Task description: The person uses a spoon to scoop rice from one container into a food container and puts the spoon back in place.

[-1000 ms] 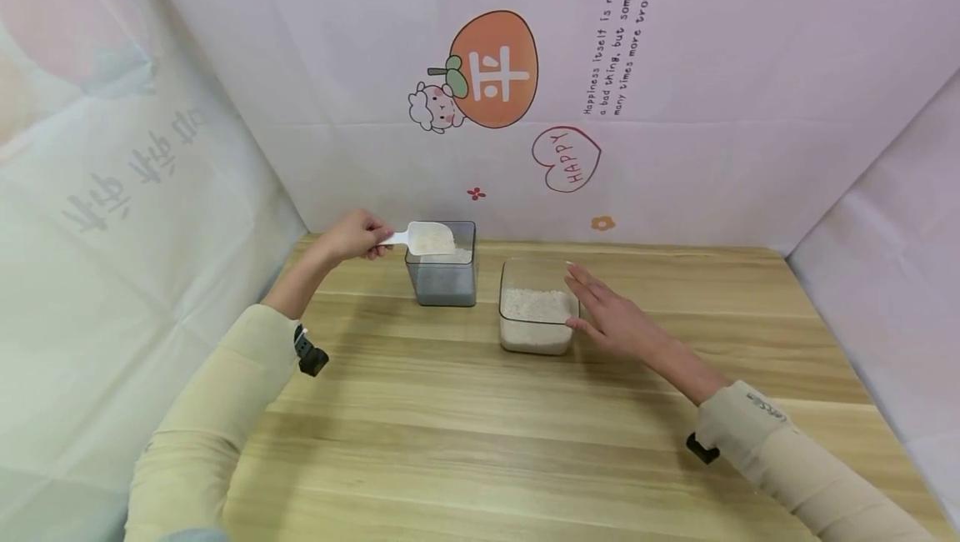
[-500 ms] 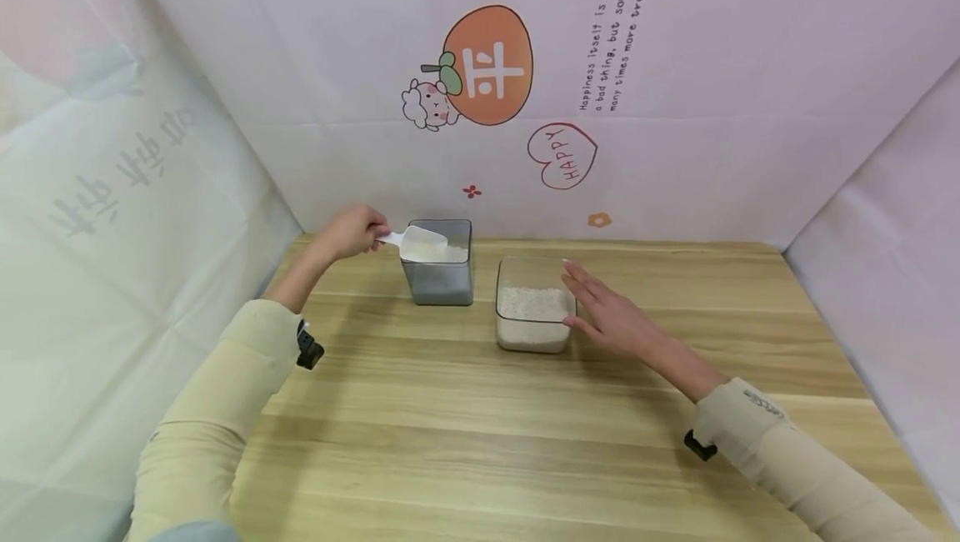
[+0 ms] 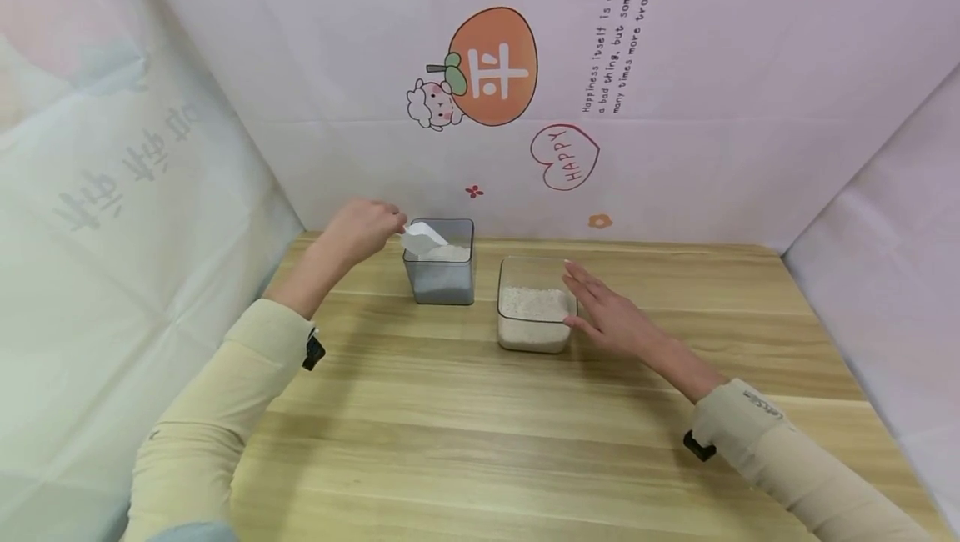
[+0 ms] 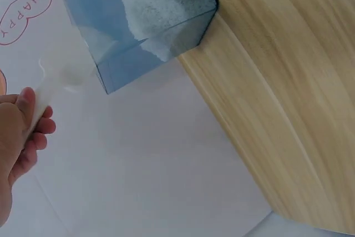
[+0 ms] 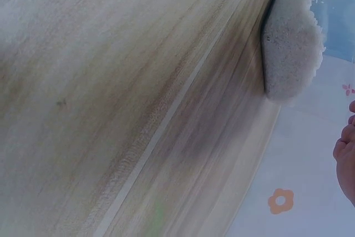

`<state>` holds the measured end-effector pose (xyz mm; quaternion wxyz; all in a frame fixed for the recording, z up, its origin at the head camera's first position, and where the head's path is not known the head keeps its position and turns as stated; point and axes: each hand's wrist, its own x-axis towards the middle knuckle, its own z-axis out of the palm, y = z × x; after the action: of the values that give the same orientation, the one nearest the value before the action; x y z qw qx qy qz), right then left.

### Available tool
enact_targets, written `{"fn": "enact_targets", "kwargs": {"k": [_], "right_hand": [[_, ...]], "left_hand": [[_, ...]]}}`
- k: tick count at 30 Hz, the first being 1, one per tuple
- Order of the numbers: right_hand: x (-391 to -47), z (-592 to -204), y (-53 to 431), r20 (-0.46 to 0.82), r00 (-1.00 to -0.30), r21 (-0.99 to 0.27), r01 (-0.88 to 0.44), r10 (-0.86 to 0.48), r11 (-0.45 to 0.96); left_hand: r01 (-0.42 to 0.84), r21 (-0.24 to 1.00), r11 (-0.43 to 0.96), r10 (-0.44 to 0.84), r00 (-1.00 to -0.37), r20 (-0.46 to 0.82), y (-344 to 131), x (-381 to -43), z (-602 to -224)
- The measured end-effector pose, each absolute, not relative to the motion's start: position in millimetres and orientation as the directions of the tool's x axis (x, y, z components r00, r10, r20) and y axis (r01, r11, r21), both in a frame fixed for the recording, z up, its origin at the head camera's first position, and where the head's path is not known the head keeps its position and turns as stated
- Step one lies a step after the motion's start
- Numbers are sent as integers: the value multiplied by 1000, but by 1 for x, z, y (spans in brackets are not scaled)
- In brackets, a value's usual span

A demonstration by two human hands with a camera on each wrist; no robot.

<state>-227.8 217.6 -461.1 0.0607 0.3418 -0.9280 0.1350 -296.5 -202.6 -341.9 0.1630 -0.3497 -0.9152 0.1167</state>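
Note:
My left hand [image 3: 366, 229] grips the handle of a white scoop [image 3: 422, 238], seen tilted down over the mouth of a bluish-grey clear container [image 3: 444, 285]. White grains lie inside that container, heaped against one side in the left wrist view, where the left hand [image 4: 19, 137] pinches the scoop's handle between thumb and fingers. To the right stands a clear square container [image 3: 534, 335], partly filled with pale, rice-like grains [image 3: 534, 302]. My right hand [image 3: 611, 317] rests with extended fingers against its right side. Only part of the right hand [image 5: 346, 154] shows at the edge of the right wrist view.
Both containers stand on a wood-grain table [image 3: 480, 442], near its back edge. A white printed cloth [image 3: 675, 150] rises behind it, and similar cloth walls [image 3: 892, 258] close in the left and right sides.
My left hand has turned over and the scoop has gone from level to tipped into the bluish-grey container, its load of grains no longer showing. The right hand stays at its container.

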Motion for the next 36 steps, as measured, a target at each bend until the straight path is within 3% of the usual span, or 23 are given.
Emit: {"fn": "enact_targets", "kwargs": {"k": [3,9,13,18,25,36], "right_hand": [[-229,-464,218,190,-770,-215,-638,-609,740],[-233,-471,219,173,-780,-224,-626,-601,747],[-234,-474,220,167,-779,-228,-627,-604,745],[-235,-475,220,177,-776,-234,-631,-606,739],[-236,-470,217,197,-760,-227,-650,-619,725],[-234,-463,220,200,-751,-202,-660,-629,724]], "left_hand": [[598,-321,734,674,-699,240,-201,-296,-345],[556,-55,830,549,-794,260,-202,-292,-351],[531,29,847,504,-819,274,-196,-286,-349],[570,56,820,534,-796,286,-169,-277,-342],[652,77,754,633,-753,181,-116,-270,-340],[679,30,733,679,-734,13,-48,-274,-371]]}}
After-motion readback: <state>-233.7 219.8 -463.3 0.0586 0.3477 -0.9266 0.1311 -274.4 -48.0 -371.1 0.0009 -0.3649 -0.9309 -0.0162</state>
